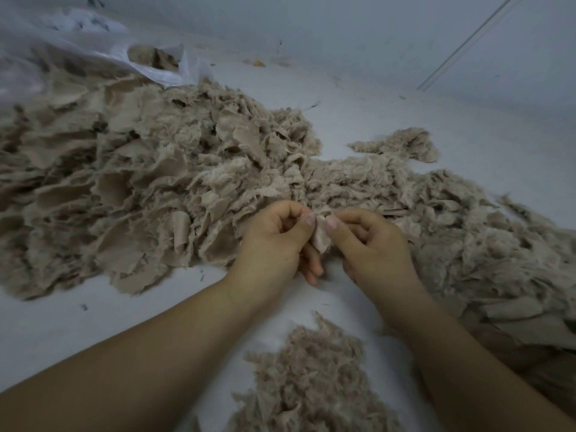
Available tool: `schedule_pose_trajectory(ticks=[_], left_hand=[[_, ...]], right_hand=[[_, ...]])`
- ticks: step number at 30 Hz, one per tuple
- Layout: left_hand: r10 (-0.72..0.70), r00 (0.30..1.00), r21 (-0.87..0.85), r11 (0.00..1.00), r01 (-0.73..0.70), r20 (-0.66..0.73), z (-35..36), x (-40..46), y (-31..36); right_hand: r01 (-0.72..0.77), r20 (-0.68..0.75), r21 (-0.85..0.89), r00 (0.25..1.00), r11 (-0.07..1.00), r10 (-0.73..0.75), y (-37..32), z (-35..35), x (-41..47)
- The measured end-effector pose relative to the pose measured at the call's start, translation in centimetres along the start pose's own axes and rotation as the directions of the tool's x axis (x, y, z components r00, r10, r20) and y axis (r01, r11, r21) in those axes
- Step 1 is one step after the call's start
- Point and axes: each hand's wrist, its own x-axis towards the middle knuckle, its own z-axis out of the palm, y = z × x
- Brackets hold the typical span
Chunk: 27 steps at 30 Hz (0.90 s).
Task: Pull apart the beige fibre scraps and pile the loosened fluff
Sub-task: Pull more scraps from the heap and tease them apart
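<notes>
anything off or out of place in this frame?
Nothing serious. Both hands, left hand and right hand, pinch one scrap. Only oddities: dark specks and a small orange bit on the white surface.

left hand [274, 241]: thumb and fingers pinched, forearm from 8 o'clock | right hand [371, 244]: same pinch, forearm from 4 o'clock | thumbs almost touching

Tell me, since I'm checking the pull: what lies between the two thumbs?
In the head view, a small beige woven fabric scrap, pinched by the left hand and right hand.
</notes>
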Motion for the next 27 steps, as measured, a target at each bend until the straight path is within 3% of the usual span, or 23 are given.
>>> schedule_pose_trajectory(ticks=[2, 4, 7, 12, 17, 20, 25, 27], left_hand=[[-0.018, 1.0, -0.038, 0.999, 0.019, 0.016, 0.0, -0.1, -0.1], [-0.053, 0.998, -0.024, 0.998, 0.054, 0.019, -0.1, -0.2, -0.2], [-0.119, 0.992, 0.048, 0.992, 0.116, 0.052, -0.2, -0.1, 0.2], [-0.11, 0.993, 0.249, 0.964, 0.096, 0.044, 0.4, 0.8, 0.3], [-0.081, 0.996, 0.23, 0.969, 0.088, -0.037, -0.2, 0.9, 0.3], [-0.086, 0.995, 0.244, 0.965, 0.094, -0.044, 0.2, 0.9, 0.3], [-0.089, 0.981, 0.124, 0.986, 0.111, -0.17, -0.3, 0.7, 0.5], [-0.075, 0.991, 0.177, 0.98, 0.094, -0.11, -1.0, 0.3, 0.8]], right_hand=[[-0.115, 0.078, 0.116, 0.991, 0.987, 0.106, 0.0, 0.0, 0.3], [-0.122, 0.092, 0.186, 0.99, 0.975, 0.106, 0.0, -0.1, 0.4], [-0.073, 0.099, 0.284, 0.994, 0.956, 0.047, 0.0, -0.4, 0.3], [0.048, 0.198, 0.22, 0.976, 0.974, -0.093, 0.2, -0.2, -0.1], [-0.044, 0.134, 0.214, 0.991, 0.976, 0.016, 0.1, -0.3, 0.1], [-0.024, 0.169, 0.206, 0.986, 0.978, -0.012, 0.1, -0.1, 0.0], [-0.095, 0.053, 0.386, 0.995, 0.918, 0.081, 0.2, -0.3, 0.4], [-0.113, 0.012, 0.445, 0.993, 0.888, 0.12, 0.4, -0.5, 0.5]])
